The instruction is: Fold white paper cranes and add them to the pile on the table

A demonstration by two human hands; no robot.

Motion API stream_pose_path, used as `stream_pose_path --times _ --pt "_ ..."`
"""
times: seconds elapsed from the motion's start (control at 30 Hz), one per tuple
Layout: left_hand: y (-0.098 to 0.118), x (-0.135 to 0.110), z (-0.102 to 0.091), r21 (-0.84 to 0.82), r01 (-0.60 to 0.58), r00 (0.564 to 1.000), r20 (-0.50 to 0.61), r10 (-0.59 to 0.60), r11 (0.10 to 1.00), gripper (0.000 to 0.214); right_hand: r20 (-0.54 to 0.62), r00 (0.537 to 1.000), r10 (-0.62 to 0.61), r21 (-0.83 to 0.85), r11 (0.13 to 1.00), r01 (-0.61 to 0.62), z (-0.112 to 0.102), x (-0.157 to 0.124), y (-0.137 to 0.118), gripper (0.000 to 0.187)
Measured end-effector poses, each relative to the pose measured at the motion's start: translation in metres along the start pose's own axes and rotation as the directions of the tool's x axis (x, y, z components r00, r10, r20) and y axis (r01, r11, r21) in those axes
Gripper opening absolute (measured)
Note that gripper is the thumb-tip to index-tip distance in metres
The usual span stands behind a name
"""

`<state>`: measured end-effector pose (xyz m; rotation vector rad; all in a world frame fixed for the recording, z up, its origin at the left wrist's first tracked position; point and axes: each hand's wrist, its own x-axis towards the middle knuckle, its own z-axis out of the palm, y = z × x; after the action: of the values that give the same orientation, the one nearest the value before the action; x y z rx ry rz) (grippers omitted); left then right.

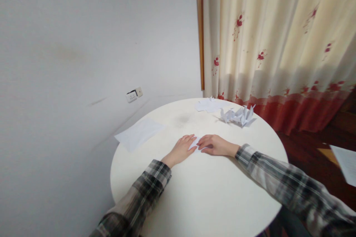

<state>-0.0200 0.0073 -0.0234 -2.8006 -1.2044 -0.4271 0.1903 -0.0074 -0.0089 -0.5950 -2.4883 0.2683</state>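
Observation:
Both hands rest on a small folded piece of white paper (195, 144) in the middle of the round white table (200, 192). My left hand (182, 149) lies flat on the paper's left side, fingers stretched out. My right hand (213, 145) presses on its right side with fingers together and extended. Most of the paper is hidden under the hands. Both arms wear plaid sleeves.
A stack of white paper sheets (139, 133) overhangs the table's left edge. Folded paper cranes (239, 116) and a further paper piece (207, 104) sit at the far side. A wall lies left, a flowered curtain (278, 44) behind, and a sheet (346, 163) on the floor at right.

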Motion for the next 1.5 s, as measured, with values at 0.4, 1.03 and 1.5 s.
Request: stream_pose_path --times 0.4,1.03,1.5 --pt "0.010 0.002 -0.007 -0.014 0.064 0.996 -0.056 -0.065 0.998 0.041 0.007 0.983 0.185 0.193 0.964 -0.183 -0.003 0.006 -0.006 0.029" --pt "0.003 0.001 -0.013 -0.160 0.066 0.982 0.187 -0.036 0.985 0.045 0.064 0.978 0.197 0.309 0.928 -0.207 -0.008 0.000 0.018 0.036" --pt "0.000 -0.001 -0.008 -0.164 0.078 0.983 0.178 -0.048 0.983 0.046 0.369 0.904 0.216 0.302 0.892 -0.336 -0.033 -0.008 0.026 0.059"
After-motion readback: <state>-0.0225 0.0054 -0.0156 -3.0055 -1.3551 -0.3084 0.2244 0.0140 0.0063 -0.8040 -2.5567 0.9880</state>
